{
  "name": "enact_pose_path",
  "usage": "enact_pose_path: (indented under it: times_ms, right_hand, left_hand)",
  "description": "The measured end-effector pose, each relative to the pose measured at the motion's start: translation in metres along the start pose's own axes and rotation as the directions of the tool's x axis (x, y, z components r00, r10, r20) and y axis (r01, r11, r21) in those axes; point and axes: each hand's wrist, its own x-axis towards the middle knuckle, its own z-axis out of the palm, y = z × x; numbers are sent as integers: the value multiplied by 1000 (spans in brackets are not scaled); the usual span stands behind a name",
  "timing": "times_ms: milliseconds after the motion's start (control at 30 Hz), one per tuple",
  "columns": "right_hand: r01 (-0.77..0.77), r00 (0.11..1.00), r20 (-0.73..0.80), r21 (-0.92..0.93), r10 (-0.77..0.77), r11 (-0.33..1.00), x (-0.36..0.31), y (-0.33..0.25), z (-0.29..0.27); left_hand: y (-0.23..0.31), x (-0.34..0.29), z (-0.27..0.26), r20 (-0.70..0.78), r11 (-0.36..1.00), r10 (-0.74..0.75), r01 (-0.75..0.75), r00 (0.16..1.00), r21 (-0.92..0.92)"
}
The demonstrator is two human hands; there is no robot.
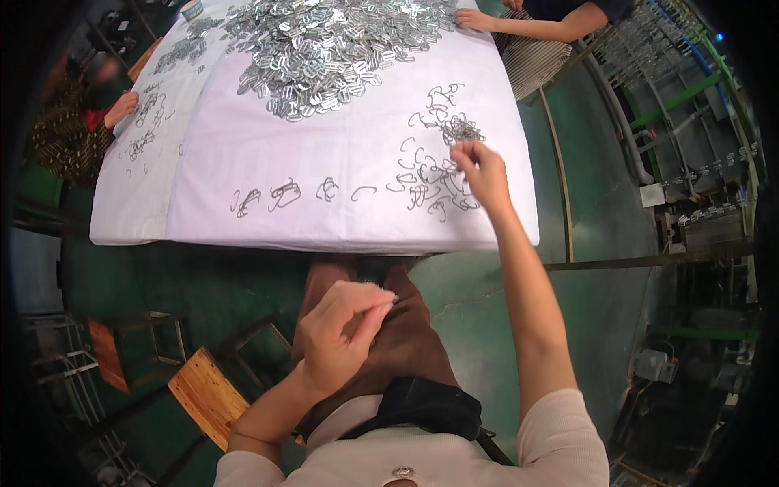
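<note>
My left hand [342, 331] is held over my lap in front of the table edge. Its thumb and fingertips pinch a small metal piece [395, 299], mostly hidden by the fingers. My right hand [487, 177] reaches over the right side of the table, fingers closed in a pinch; what they hold, if anything, cannot be made out. Just beyond its fingertips lies a dense clump of bent wire hooks [461, 128]. More loose wire hooks [422, 183] are scattered to its left. A few small groups of hooks [285, 193] lie along the near edge.
A large heap of flat slotted metal buckles [316, 57] covers the far middle of the white-clothed table [268, 146]. Another person's hand [475, 19] rests at the far right, and one more hand [123, 108] is at the left. A wooden stool [209, 394] stands at lower left.
</note>
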Motion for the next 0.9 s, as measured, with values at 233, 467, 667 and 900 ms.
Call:
enact_pose_path:
  times_ms: [233,467,667,900]
  right_hand:
    - [128,978,198,-366,-57,922,113,28,21]
    - [60,948,272,-668,168,742,118,11,57]
    - [-144,905,373,-181,203,973,82,14,38]
    - [-439,898,287,547,333,712,-40,-28,5]
  left_hand:
    - [5,-1,1,-11,1000,-8,8,1000,-18]
    - [3,-1,14,12,995,-50,51,999,-89]
    - [-1,-4,17,-2,997,-38,38,999,-72]
    - [-11,-10,25,55,977,-143,150,988,-154]
